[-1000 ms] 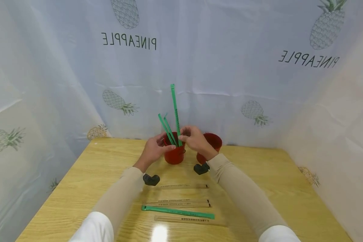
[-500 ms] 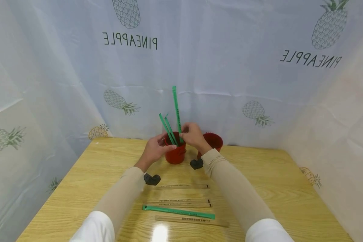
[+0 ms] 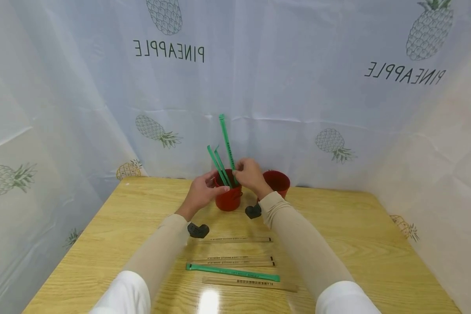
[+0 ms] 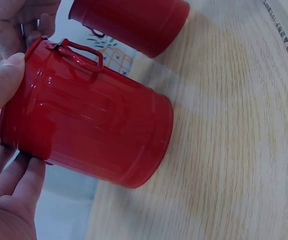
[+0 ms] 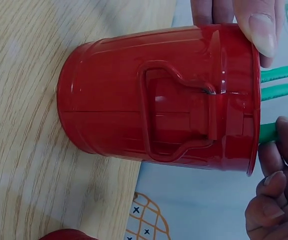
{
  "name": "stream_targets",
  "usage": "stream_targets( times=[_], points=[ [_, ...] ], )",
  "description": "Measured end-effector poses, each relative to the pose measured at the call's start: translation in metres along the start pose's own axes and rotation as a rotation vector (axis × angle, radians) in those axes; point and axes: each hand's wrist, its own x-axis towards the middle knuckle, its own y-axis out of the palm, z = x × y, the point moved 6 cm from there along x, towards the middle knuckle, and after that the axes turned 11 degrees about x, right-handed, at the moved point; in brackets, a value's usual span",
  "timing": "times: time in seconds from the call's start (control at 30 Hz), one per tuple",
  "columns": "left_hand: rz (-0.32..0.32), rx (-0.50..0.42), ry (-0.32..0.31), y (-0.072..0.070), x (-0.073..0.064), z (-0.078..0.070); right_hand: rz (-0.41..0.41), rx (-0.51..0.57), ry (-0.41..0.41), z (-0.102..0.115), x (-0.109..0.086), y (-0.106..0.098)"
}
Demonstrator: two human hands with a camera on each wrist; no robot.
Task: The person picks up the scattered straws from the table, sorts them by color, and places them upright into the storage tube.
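Note:
My left hand [image 3: 201,192] holds a small red metal bucket [image 3: 228,201] at its rim, thumb on the near side and fingers round the far side. The bucket stands upright on the table. Two green paper-wrapped sticks [image 3: 217,165], possibly straws, lean left out of it. A third, taller green stick [image 3: 227,143] is pinched low down between thumb and finger of my right hand [image 3: 252,175]. Its lower end is inside the bucket, hidden by the wall. In the right wrist view, the pinching fingertips [image 5: 286,131] are just outside the bucket's mouth.
A second red bucket [image 3: 283,188] stands to the right, partly behind my right wrist. Nearer me on the wooden table [image 3: 361,244] lie several brown paper-wrapped sticks [image 3: 251,282] and one green stick [image 3: 235,272]. A pineapple-print curtain [image 3: 267,87] hangs behind.
The pinched green stick has gone slightly lower into the bucket, and its top now tilts further left. My right hand has drawn in closer to the rim. The left hand keeps its hold.

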Motion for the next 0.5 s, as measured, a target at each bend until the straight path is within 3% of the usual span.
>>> stream_targets(
  times=[0.5],
  points=[
    [0.012,0.027,-0.006,-0.0006,0.0005,-0.0009,-0.005,0.009,0.027,-0.0061,-0.0054,-0.0049]
  ],
)
